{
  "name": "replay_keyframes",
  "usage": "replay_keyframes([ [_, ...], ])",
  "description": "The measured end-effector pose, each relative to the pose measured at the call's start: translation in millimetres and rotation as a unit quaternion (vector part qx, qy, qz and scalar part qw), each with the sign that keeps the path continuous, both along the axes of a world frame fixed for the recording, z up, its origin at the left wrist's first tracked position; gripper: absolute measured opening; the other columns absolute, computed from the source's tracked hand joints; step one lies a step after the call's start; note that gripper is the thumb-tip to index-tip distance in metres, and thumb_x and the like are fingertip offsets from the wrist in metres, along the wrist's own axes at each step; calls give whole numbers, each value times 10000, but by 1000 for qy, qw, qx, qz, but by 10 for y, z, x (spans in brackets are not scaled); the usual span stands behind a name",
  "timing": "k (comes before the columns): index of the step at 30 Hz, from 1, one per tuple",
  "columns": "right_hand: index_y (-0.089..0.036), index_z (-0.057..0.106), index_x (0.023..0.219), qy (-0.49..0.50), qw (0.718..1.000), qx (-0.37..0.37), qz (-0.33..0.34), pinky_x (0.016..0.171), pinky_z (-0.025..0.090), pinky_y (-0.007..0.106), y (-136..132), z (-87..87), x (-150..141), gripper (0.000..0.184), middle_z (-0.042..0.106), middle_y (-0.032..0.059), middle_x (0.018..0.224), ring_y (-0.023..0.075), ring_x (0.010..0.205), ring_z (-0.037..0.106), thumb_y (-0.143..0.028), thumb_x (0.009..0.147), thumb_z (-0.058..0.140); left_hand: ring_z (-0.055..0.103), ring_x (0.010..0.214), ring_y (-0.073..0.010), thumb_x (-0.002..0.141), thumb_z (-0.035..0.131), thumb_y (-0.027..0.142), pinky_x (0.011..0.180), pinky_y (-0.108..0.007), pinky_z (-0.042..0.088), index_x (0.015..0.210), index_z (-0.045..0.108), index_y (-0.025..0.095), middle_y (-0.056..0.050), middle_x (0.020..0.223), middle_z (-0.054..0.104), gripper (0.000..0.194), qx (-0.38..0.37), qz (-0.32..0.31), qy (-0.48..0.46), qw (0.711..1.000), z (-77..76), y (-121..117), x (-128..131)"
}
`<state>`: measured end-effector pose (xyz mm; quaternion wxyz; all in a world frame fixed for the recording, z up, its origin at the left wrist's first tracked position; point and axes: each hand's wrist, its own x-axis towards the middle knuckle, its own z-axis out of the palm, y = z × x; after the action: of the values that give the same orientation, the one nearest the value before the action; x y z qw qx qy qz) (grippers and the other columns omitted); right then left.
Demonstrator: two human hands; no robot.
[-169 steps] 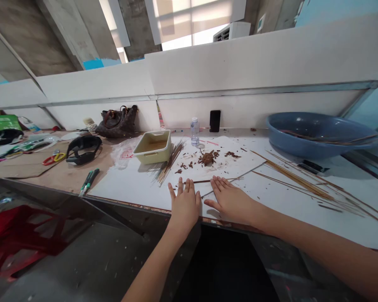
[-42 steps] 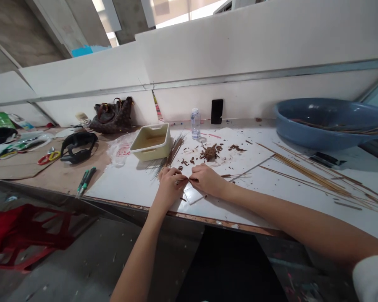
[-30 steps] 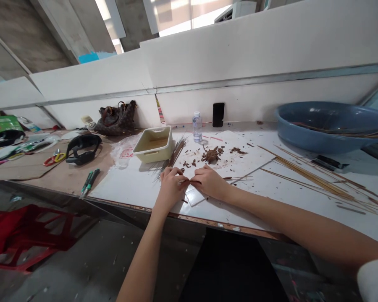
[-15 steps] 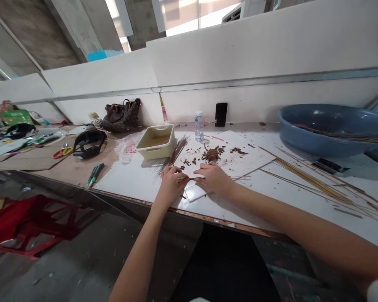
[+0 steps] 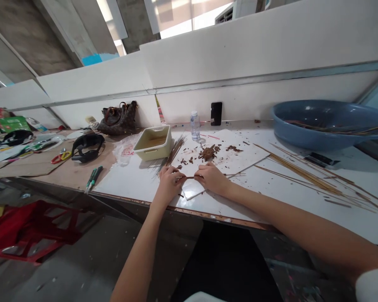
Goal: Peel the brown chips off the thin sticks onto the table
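Note:
My left hand [image 5: 169,183] and my right hand [image 5: 211,177] rest near the front edge of the white worktop [image 5: 138,184], fingers pinched. Between them they hold a thin brown stick [image 5: 190,177], one hand on each end, just above a small white tile [image 5: 193,191]. A bundle of thin sticks [image 5: 173,154] lies just beyond my left hand. A pile of brown crumbs [image 5: 207,154] sits on a white sheet beyond my right hand.
A cream tray [image 5: 153,143], a small water bottle [image 5: 194,125] and a black phone [image 5: 216,113] stand further back. A blue basin [image 5: 327,123] and long bamboo sticks [image 5: 302,173] lie right. Left are a handbag [image 5: 119,118], black headset [image 5: 85,147], scissors [image 5: 60,157], green pens [image 5: 93,178].
Earlier both hands lay flat and open on the worktop. They have since closed on a thin stick and now hold it between them; in the last second they barely move.

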<state>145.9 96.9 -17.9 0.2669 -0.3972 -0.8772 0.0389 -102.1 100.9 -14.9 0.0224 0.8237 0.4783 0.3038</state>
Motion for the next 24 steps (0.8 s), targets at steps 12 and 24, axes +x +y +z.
replay_keyframes([
  [12, -189, 847, 1021, 6, 999, -40, -28, 935, 392, 413, 6, 92, 94, 152, 808, 79, 974, 230, 871, 722, -230, 1074, 711, 580, 1098, -308, 993, 789, 273, 1022, -487, 477, 950, 892, 290, -87, 1024, 742, 113, -10, -3, -6, 1000, 23, -11, -1],
  [24, -172, 822, 1054, -11, 1000, -3, -9, 992, 303, 418, -28, 71, 53, 145, 792, 79, 1001, 230, 941, 704, -257, 1087, 710, 589, 1108, -305, 982, 807, 267, 1021, -478, 497, 960, 887, 284, -85, 1018, 740, 84, 6, -8, -20, 1000, -30, 8, -15],
])
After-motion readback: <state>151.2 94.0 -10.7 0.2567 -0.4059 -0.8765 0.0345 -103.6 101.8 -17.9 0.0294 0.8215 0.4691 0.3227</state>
